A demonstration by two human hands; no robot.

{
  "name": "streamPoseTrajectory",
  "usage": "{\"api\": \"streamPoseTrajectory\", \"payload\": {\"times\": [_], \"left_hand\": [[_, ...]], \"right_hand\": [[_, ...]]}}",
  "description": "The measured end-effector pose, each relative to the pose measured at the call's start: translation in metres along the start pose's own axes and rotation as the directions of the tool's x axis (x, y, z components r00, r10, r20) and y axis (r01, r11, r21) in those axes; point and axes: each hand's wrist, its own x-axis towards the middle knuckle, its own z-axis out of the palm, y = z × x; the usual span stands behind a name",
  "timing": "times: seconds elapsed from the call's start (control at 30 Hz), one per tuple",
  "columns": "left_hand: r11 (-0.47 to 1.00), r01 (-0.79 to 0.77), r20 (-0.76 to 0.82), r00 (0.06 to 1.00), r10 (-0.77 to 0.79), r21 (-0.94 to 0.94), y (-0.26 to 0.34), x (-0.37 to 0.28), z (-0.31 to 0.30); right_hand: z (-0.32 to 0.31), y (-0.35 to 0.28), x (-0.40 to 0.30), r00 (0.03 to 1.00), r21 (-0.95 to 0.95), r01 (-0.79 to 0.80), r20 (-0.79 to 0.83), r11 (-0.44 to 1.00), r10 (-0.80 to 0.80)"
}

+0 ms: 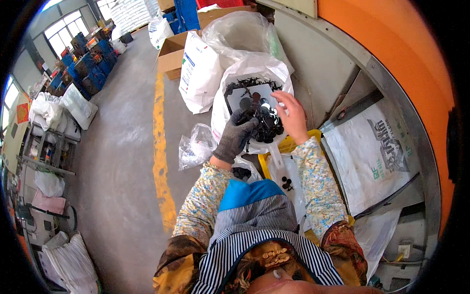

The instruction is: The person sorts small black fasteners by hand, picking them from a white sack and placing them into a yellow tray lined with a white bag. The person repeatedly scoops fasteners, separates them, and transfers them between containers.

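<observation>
My left hand (240,132), in a dark grey work glove, is curled against a cluster of small black plastic parts (270,134), many of them round discs. How many pieces lie in its grasp is hidden by the glove. The bare right hand (292,112) is just right of the cluster, its fingers apart, with nothing visible in them. Beneath the parts is a white plastic scoop (238,95), its handle (276,156) pointing towards me. It lies over the mouth of a white woven sack (222,106), where black plastic sprues (251,81) show behind the scoop.
A yellow crate (263,163) below my right forearm holds white plastic sheeting and a few black discs (286,182). Left of the sack are a clear plastic bag (198,147) and a full white sack (200,73). An orange and grey machine (389,40) borders the right side.
</observation>
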Motion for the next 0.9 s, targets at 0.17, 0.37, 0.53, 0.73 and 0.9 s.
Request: {"api": "streamPoseTrajectory", "payload": {"times": [0.17, 0.37, 0.53, 0.73, 0.9], "left_hand": [[0.956, -0.126, 0.071, 0.991, 0.111, 0.264, 0.003, 0.008, -0.008], [0.523, -0.255, 0.069, 0.935, 0.349, 0.813, -0.005, 0.017, -0.001], [0.449, -0.272, 0.103, 0.925, 0.365, 0.851, -0.004, 0.018, -0.003], [0.344, -0.452, 0.354, 0.881, 0.312, 0.823, 0.009, 0.012, -0.002], [0.270, -0.515, 0.445, 0.850, 0.281, 0.813, 0.013, 0.012, -0.003]], "right_hand": [[-0.016, -0.052, 0.028, 0.854, -0.162, 0.508, 0.219, 0.846, -0.471], [0.004, -0.028, 0.020, 0.996, -0.109, 0.084, 0.009, 0.991, -0.083], [0.007, 0.017, 0.029, 0.911, 0.131, -0.408, 0.122, 0.903, 0.394], [0.016, 0.019, 0.028, 0.982, 0.341, -0.018, 0.183, 0.940, -0.047], [0.002, 0.019, 0.035, 0.871, 0.318, 0.052, 0.450, 0.947, -0.199]]}}
